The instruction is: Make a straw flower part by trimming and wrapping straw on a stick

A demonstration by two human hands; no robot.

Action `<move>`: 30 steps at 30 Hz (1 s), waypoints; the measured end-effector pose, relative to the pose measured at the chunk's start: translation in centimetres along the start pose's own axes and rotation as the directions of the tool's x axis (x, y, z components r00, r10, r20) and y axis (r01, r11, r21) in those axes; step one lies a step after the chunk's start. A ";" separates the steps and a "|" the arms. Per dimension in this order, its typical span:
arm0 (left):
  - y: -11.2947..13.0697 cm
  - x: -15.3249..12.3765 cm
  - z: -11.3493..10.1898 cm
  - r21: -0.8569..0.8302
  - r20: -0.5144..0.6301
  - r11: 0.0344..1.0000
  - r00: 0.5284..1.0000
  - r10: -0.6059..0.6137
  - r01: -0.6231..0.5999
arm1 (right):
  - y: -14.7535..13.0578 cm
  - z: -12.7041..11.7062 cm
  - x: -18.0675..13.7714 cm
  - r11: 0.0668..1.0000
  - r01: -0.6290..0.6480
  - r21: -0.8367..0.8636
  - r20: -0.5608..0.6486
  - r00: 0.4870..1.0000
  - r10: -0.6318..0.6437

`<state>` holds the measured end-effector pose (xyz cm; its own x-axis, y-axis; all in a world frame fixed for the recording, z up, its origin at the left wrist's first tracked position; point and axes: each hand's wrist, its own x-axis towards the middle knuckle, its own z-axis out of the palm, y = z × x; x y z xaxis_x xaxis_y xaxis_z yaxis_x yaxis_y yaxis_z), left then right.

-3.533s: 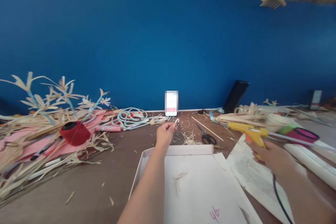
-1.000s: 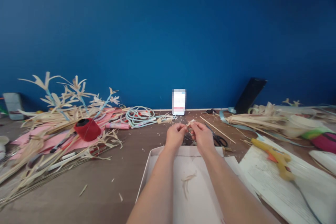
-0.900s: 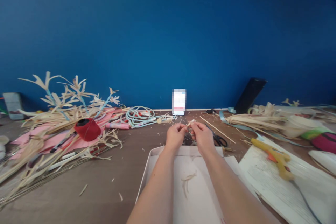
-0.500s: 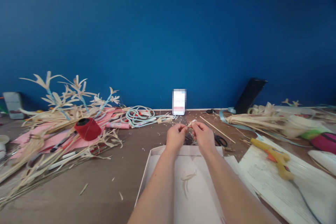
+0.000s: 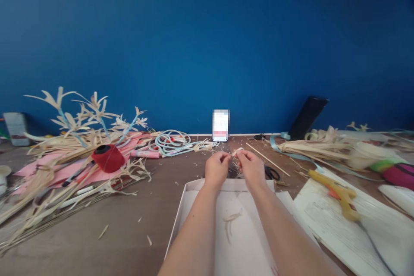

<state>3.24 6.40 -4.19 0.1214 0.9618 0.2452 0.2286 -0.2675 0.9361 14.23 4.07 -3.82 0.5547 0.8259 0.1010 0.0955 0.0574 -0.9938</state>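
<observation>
My left hand point(image 5: 217, 169) and my right hand point(image 5: 252, 169) meet above the far edge of a shallow white box point(image 5: 190, 194). Both are closed in a pinch on a small pale straw piece point(image 5: 236, 152) held between their fingertips. A few straw scraps point(image 5: 231, 221) lie inside the box under my forearms. Black scissors point(image 5: 271, 173) lie just right of my right hand, partly hidden by it.
A yellow glue gun point(image 5: 336, 192) rests on printed paper point(image 5: 326, 228) at the right. Straw flowers point(image 5: 80, 116), a red spool point(image 5: 107, 158) and pink sheets crowd the left. Coiled light-blue cord point(image 5: 168, 142) and a black object point(image 5: 307, 116) lie by the blue wall.
Since 3.5 s ago my right hand has let go of the glue gun, which lies on the paper, and joined the left hand on the straw piece. Over the last second, hardly any movement.
</observation>
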 end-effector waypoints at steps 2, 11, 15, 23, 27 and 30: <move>0.0 0.0 0.1 0.004 -0.004 1.000 1.000 0.007 -0.007 | -0.1 0.0 -0.1 1.000 -0.008 0.011 -0.006 1.000 0.008; -0.1 0.0 0.2 0.049 -0.015 0.998 0.999 0.041 -0.040 | -0.2 0.0 -0.1 0.999 -0.016 0.032 -0.014 1.000 0.017; -0.2 -0.1 0.2 0.047 -0.012 0.998 0.999 0.048 -0.047 | -0.1 0.0 -0.1 0.999 -0.022 0.035 -0.014 1.000 0.022; -0.1 -0.1 0.2 0.064 0.000 0.996 0.998 0.056 -0.056 | -0.3 -0.1 -0.2 0.997 -0.039 0.059 -0.005 0.999 0.039; 0.0 -0.1 0.2 0.081 0.006 0.995 0.999 0.053 -0.054 | -0.4 -0.1 -0.2 0.996 -0.054 0.065 -0.004 0.999 0.054; 0.0 -0.1 0.2 0.091 0.008 0.995 0.999 0.051 -0.051 | -0.3 0.0 -0.1 0.995 -0.060 0.081 -0.008 0.998 0.061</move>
<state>3.39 6.28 -4.31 0.1409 0.9466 0.2901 0.3088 -0.3204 0.8955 14.16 3.93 -3.50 0.5661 0.8233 0.0410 -0.0054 0.0534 -0.9986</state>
